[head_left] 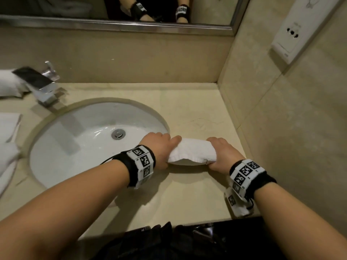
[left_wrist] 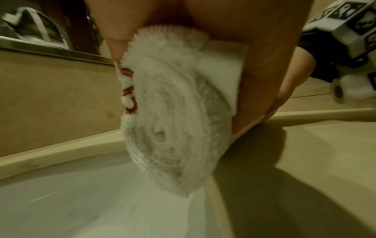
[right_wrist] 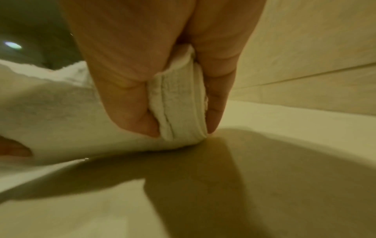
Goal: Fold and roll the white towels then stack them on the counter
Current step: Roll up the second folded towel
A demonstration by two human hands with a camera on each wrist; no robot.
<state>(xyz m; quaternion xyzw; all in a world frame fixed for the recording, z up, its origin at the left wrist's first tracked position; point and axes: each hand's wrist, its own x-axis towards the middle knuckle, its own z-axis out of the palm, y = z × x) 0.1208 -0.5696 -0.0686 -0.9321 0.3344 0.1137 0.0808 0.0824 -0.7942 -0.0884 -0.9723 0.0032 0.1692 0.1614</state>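
Observation:
A rolled white towel [head_left: 191,152] lies crosswise on the beige counter [head_left: 187,194], just right of the sink. My left hand [head_left: 159,147] grips its left end, which juts past the basin rim. In the left wrist view that end shows a spiral of layers [left_wrist: 168,128] with red stitching along one edge, my thumb and fingers curled around it. My right hand [head_left: 221,152] grips the right end. In the right wrist view the fingers [right_wrist: 126,80] pinch the folded hem [right_wrist: 179,109] against the counter.
A round white sink [head_left: 90,143] with a chrome faucet [head_left: 47,87] lies left of the roll. More white towels sit at the far left: a rolled one [head_left: 9,85] behind the faucet and loose cloth [head_left: 7,147] beside the basin. The tiled wall [head_left: 281,119] stands close on the right.

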